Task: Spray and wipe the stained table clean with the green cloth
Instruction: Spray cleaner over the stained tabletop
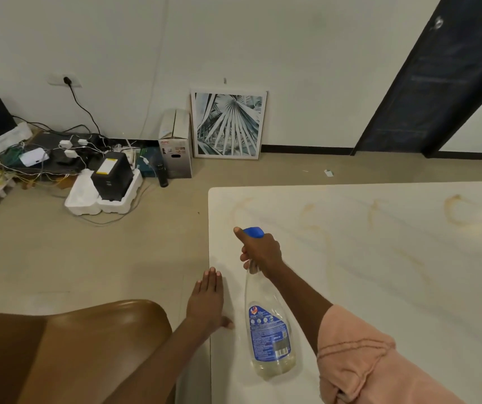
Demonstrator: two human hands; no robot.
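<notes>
A white table (379, 258) fills the right half of the view, marked with brownish ring stains (455, 209) across its far part. My right hand (261, 250) grips the neck of a clear spray bottle (269, 330) with a blue trigger head and blue label, held above the table's left side with the nozzle pointing away from me. My left hand (209, 301) rests flat on the table's left edge, fingers straight. No green cloth is in view.
A brown leather chair (73, 345) stands at the lower left, against the table edge. On the floor by the wall lie tangled cables and devices (59, 158), a black unit in white foam (111, 182), a cardboard box (175, 147) and a framed leaf picture (228, 125).
</notes>
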